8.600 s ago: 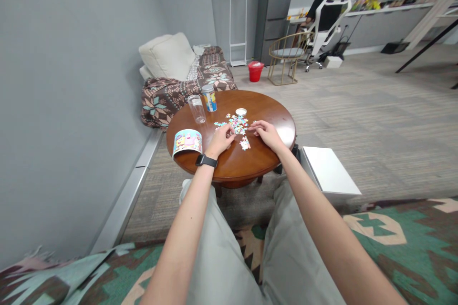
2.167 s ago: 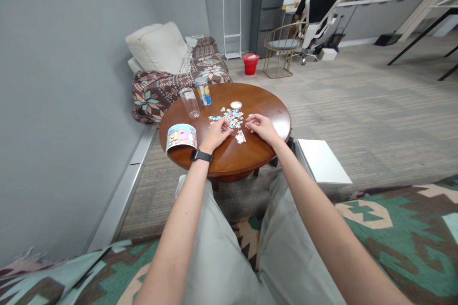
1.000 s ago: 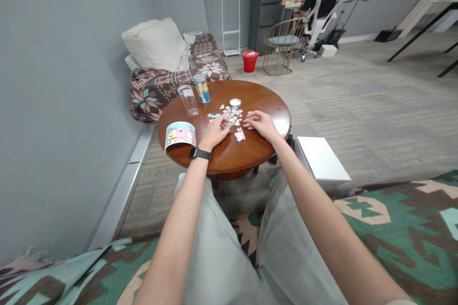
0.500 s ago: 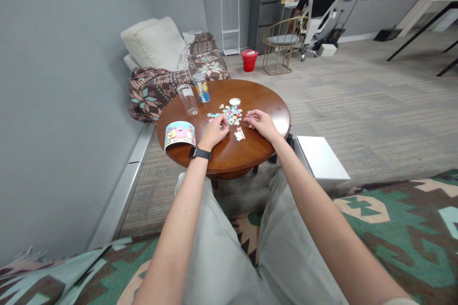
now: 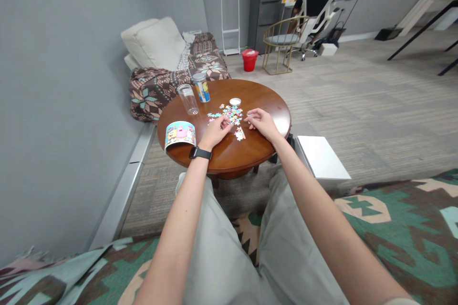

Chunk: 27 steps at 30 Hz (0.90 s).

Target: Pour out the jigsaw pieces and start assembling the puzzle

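A loose pile of small, colourful jigsaw puzzle pieces (image 5: 234, 112) lies on the round wooden table (image 5: 218, 155). My left hand (image 5: 217, 131), with a black watch at the wrist, is at the pile's near left edge, thumb and fingers drawn together. To the right of the pile is my right hand (image 5: 262, 122), its fingers curled in toward the thumb. Whatever is between the fingertips of either hand is too small to make out. A small joined section of puzzle (image 5: 239, 134) lies between the hands, closer to me than the pile.
Left on the table are a clear plastic jar (image 5: 188, 100), a printed can (image 5: 202, 88) and a curved picture sheet (image 5: 180, 134). A round lid (image 5: 235, 102) is behind the pile. A white box (image 5: 322, 157) stands right of the table. Another person sits in an office chair (image 5: 318, 2).
My left hand has shifted slightly right, toward the pieces. My right hand has barely moved. In the background the person and office chair have moved a little left.
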Available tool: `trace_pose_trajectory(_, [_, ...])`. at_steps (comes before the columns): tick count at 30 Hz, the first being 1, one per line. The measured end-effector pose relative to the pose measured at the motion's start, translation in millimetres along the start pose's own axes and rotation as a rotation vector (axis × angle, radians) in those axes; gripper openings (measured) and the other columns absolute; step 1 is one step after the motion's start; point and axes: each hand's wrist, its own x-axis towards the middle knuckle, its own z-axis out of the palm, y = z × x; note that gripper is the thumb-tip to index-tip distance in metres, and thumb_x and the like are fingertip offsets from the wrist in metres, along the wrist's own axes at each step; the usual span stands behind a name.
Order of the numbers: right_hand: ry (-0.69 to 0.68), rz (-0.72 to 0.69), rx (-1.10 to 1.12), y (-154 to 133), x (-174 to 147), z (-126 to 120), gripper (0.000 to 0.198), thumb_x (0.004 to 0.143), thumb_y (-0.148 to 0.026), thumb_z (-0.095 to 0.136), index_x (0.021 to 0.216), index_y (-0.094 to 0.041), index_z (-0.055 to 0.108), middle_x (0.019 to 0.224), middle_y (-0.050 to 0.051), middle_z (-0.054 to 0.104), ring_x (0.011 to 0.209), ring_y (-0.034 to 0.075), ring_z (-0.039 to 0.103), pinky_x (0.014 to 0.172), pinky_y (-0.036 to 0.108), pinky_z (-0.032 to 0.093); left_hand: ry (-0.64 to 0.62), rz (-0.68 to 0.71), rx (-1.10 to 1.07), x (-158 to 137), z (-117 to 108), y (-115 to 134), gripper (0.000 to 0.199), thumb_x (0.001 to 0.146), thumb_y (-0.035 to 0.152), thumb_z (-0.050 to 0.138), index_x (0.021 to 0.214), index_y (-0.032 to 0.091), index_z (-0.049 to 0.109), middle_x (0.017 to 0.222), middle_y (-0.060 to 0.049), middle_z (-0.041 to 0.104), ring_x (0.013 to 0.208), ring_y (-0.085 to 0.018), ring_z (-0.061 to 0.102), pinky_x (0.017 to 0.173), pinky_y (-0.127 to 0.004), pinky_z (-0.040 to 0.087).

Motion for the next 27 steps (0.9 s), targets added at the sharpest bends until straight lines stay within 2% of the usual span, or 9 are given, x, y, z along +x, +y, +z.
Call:
trace_pose_trajectory(5, [0.021,-0.018,0.030,2.1,1.6,1.3,0.016,0.077,-0.028,0.070,0.088,-0.021,0.060,0.085,0.004,0.075,0.077,0.016,0.072,0.078,0.031,0.059,0.001,-0.014,0.002,0.8,0.4,-3.0,0.012,0.090,0.017,0.055,0.100,0.019,0.060,0.079,-0.001,0.066,0.076,-0.016,0.063,0.076,-0.028,0.048])
trace_pose_trajectory(8, [0.007,-0.010,0.035,1.6,1.5,2.9,0.013,0.080,-0.029,0.065,0.088,-0.022,0.058,0.087,0.005,0.075,0.077,0.015,0.071,0.078,0.032,0.057,-0.008,-0.051,-0.032,1.4,0.9,-4.9,0.016,0.092,0.016,0.049,0.105,0.019,0.057,0.078,0.000,0.066,0.075,-0.016,0.065,0.077,-0.029,0.048])
trace_pose_trajectory(12, [-0.006,-0.022,0.001,-3.1,-2.0,3.4,0.020,0.080,-0.036,0.064,0.092,-0.023,0.056,0.081,0.002,0.074,0.075,0.015,0.068,0.077,0.031,0.053,-0.013,-0.063,-0.046,1.3,0.7,-5.4,0.017,0.091,0.012,0.046,0.103,0.021,0.054,0.076,0.002,0.064,0.072,-0.016,0.065,0.076,-0.028,0.047])
trace_pose_trajectory(14, [0.005,-0.037,-0.059,-5.8,-4.0,2.5,0.023,0.078,-0.040,0.066,0.087,-0.024,0.054,0.071,-0.002,0.067,0.069,0.015,0.063,0.069,0.028,0.049,-0.007,-0.060,-0.041,0.8,0.1,-5.0,0.016,0.089,0.010,0.046,0.098,0.022,0.051,0.075,0.002,0.063,0.070,-0.015,0.063,0.073,-0.028,0.046])
trace_pose_trajectory(16, [0.050,-0.063,-0.142,-7.1,-5.0,1.1,0.026,0.075,-0.040,0.068,0.077,-0.024,0.048,0.061,-0.006,0.054,0.059,0.013,0.052,0.060,0.025,0.041,-0.002,-0.061,-0.032,0.1,-0.6,-4.6,0.015,0.087,0.009,0.046,0.092,0.023,0.047,0.072,0.003,0.061,0.067,-0.015,0.061,0.071,-0.028,0.045])
trace_pose_trajectory(18, [0.083,-0.084,-0.153,-6.5,-4.8,-0.2,0.027,0.071,-0.034,0.066,0.073,-0.025,0.041,0.059,-0.008,0.043,0.054,0.011,0.041,0.055,0.024,0.032,0.001,-0.070,-0.030,-0.6,-0.8,-4.2,0.016,0.085,0.007,0.046,0.088,0.023,0.044,0.068,0.005,0.059,0.064,-0.015,0.059,0.069,-0.028,0.043])
trace_pose_trajectory(21, [0.057,-0.112,-0.173,-3.6,-2.6,-1.1,0.021,0.061,-0.020,0.056,0.077,-0.024,0.043,0.059,-0.009,0.033,0.054,0.011,0.035,0.055,0.024,0.028,-0.001,-0.056,-0.073,-1.4,0.1,-4.0,0.014,0.090,0.010,0.044,0.091,0.024,0.042,0.066,0.006,0.059,0.062,-0.015,0.059,0.070,-0.028,0.044])
trace_pose_trajectory(24, [0.053,-0.140,-0.150,-0.8,-0.7,-0.4,0.032,0.054,-0.017,0.051,0.085,-0.024,0.046,0.061,-0.009,0.038,0.056,0.012,0.037,0.055,0.024,0.030,-0.005,-0.035,-0.141,-1.5,1.1,-4.4,0.011,0.094,0.014,0.045,0.097,0.023,0.041,0.075,0.003,0.066,0.068,-0.015,0.063,0.075,-0.029,0.048])
trace_pose_trajectory(27, [0.001,-0.119,-0.095,1.8,-0.5,0.5,0.041,0.056,-0.019,0.051,0.097,-0.024,0.046,0.073,-0.005,0.057,0.055,0.011,0.041,0.054,0.024,0.032,-0.013,-0.032,-0.129,-1.1,0.5,-5.5,0.008,0.095,0.015,0.046,0.091,0.023,0.045,0.087,-0.002,0.069,0.081,-0.017,0.066,0.081,-0.031,0.049])
